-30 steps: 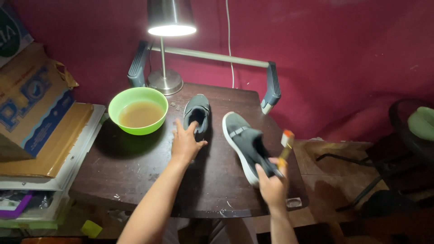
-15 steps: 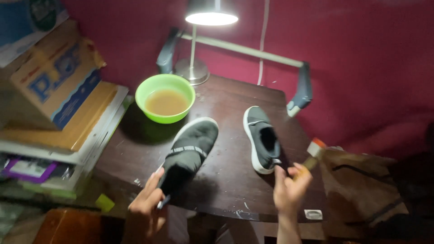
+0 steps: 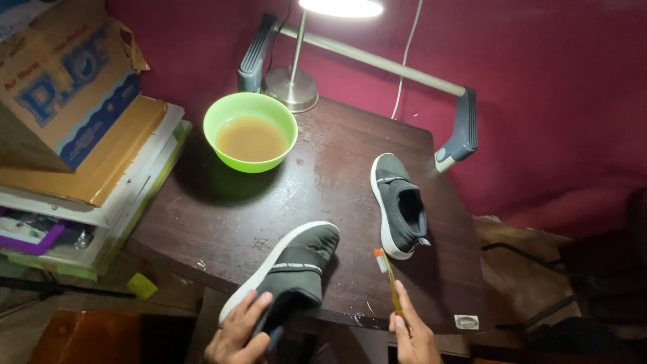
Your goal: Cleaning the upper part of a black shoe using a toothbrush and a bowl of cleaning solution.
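My left hand [image 3: 237, 333] grips the heel of a grey slip-on shoe [image 3: 291, 271] with a white sole, held at the near edge of the dark wooden table [image 3: 323, 182]. My right hand [image 3: 412, 336] holds a thin yellow toothbrush [image 3: 388, 276] with an orange-and-white head pointing up and away. A second grey shoe [image 3: 399, 205] lies on the table to the right, apart from both hands. A green bowl [image 3: 250, 132] of brownish liquid sits at the back left of the table.
A desk lamp [image 3: 296, 74] shines from the back of the table against a red wall. A grey-handled metal bar [image 3: 377, 61] spans behind the table. Cardboard boxes and stacked books [image 3: 74, 121] stand at the left. A small packet [image 3: 466, 321] lies at the front right corner.
My left hand has taken the left shoe from the table's middle and drawn it to the near edge. My right hand let go of the right shoe and keeps the toothbrush.
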